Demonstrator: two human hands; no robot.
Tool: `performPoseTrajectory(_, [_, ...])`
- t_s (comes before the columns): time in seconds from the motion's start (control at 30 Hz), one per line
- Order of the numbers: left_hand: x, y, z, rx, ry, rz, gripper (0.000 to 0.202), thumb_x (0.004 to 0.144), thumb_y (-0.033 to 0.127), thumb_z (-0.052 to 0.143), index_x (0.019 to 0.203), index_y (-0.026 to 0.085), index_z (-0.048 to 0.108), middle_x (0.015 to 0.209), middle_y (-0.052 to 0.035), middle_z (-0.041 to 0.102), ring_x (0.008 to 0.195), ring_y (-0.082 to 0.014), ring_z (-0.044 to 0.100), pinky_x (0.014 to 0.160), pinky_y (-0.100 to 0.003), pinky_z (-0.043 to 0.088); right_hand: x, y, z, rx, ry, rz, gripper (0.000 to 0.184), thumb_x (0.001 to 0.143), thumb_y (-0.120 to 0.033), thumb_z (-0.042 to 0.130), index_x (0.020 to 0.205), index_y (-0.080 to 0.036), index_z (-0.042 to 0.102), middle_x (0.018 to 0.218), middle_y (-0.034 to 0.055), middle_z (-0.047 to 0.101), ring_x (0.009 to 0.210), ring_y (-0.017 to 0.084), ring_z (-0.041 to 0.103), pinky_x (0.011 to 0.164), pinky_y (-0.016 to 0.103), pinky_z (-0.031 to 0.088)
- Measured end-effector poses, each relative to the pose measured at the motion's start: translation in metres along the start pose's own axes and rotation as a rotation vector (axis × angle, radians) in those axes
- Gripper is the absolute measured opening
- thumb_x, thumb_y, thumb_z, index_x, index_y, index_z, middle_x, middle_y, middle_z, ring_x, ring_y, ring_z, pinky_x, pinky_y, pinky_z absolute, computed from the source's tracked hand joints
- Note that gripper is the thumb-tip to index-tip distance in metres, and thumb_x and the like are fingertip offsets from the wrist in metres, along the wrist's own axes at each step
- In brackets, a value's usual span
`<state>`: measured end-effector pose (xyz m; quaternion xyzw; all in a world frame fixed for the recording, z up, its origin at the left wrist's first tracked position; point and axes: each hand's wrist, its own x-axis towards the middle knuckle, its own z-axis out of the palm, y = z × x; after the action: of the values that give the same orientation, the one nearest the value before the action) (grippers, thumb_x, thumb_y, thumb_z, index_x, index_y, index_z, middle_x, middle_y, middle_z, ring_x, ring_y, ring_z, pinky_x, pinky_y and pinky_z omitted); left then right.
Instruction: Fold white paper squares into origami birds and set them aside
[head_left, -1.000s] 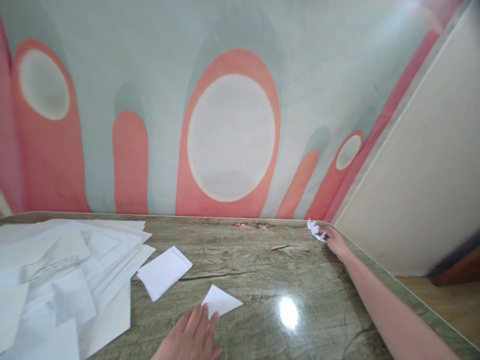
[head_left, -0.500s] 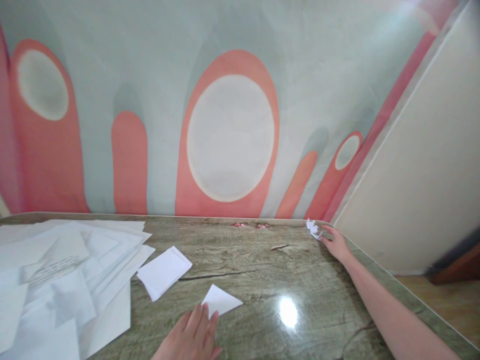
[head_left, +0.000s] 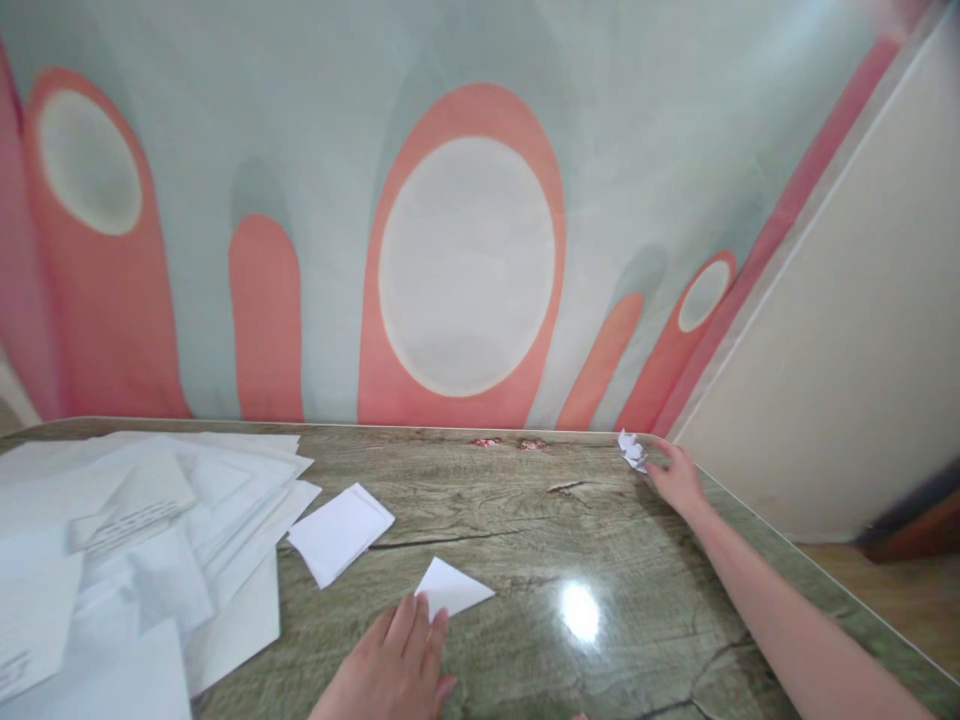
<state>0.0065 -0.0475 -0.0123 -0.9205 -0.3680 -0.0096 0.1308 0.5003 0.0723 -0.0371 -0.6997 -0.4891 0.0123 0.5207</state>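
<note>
My left hand [head_left: 391, 668] lies flat on the wood-grain table [head_left: 525, 520], its fingertips resting on the near edge of a folded white paper triangle [head_left: 452, 589]. My right arm stretches to the far right corner of the table, where my right hand [head_left: 677, 480] touches a small folded white paper figure [head_left: 632, 450] with its fingers spread.
A loose heap of white sheets [head_left: 127, 540] covers the left of the table, and a folded white rectangle of paper [head_left: 341, 531] lies beside it. Two small reddish marks [head_left: 508, 443] sit at the far edge. A painted wall rises right behind the table.
My right hand has nudged the small paper figure a little further into the far corner. The view has shifted slightly. My left hand stays on the triangle.
</note>
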Motion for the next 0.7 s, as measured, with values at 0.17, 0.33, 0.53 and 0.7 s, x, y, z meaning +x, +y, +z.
performPoseTrajectory(0.17, [0.000,0.001,-0.010,0.001,-0.044,0.054,0.046,0.090,0.039,0.037,0.124,0.010,0.050,0.120,-0.0188,0.055,0.114,-0.0274,0.047,0.090,-0.040,0.037,-0.046,-0.064,0.021,0.002,-0.122,-0.128,0.039,0.070,-0.016,0.054,0.109,-0.019,0.058,0.118,0.0122,0.051,0.109,0.028,0.046,0.092,0.044,0.039])
performPoseTrajectory(0.33, [-0.002,0.002,-0.017,-0.008,-0.042,0.059,0.049,0.088,0.041,0.042,0.122,0.007,0.049,0.117,-0.0194,0.056,0.111,-0.0281,0.048,0.088,-0.039,0.036,-0.160,-0.165,0.048,-0.010,-0.656,-0.637,0.036,0.081,-0.015,0.045,0.111,-0.030,0.059,0.116,0.0038,0.055,0.109,0.025,0.048,0.094,0.048,0.039])
performPoseTrajectory(0.53, [0.000,0.002,-0.021,-0.023,-0.026,0.013,0.042,0.089,0.035,0.041,0.114,0.004,0.054,0.104,-0.0171,0.061,0.098,-0.0262,0.053,0.079,-0.036,0.041,-0.247,-0.216,0.065,-0.094,-0.821,-0.886,0.050,0.084,-0.013,0.044,0.132,-0.027,0.041,0.122,0.0094,0.053,0.114,0.027,0.044,0.091,0.046,0.043])
performPoseTrajectory(0.7, [-0.001,0.001,-0.019,-0.019,0.008,0.031,0.042,0.090,0.035,0.038,0.112,0.005,0.056,0.103,-0.0167,0.061,0.098,-0.0267,0.053,0.077,-0.035,0.041,-0.248,-0.206,0.070,-0.145,-0.760,-0.911,0.043,0.087,-0.018,0.044,0.129,-0.027,0.045,0.123,0.0080,0.053,0.117,0.027,0.042,0.090,0.047,0.044])
